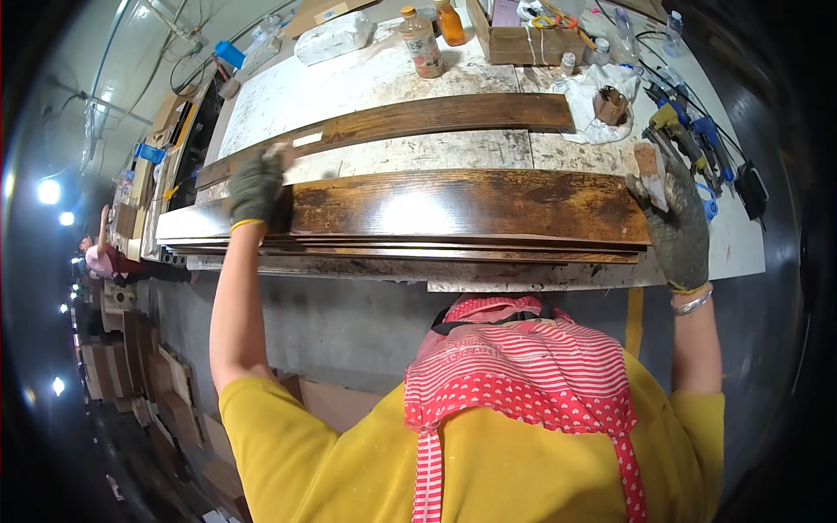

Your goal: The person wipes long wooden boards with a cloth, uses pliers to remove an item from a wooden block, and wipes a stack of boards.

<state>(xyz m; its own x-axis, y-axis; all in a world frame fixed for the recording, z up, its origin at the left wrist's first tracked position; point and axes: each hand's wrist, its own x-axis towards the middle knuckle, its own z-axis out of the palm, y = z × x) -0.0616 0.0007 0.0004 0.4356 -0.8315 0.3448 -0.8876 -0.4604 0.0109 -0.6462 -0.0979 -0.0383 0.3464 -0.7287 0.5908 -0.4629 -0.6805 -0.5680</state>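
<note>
2 forearms (236,314) reach forward, wide apart; left hand (255,188) blurred, right hand (679,220) partly curled.

Gray flr (349,318) w/ yel stripe (635,321) – lights (49,192) left.

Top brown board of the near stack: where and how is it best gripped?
Probably by both short ends, one hand coming from each side. The top board is long, thin and flat and lies on other boards, so its underside looks mostly covered. Its right end is reachable: the right hand is there.
</note>
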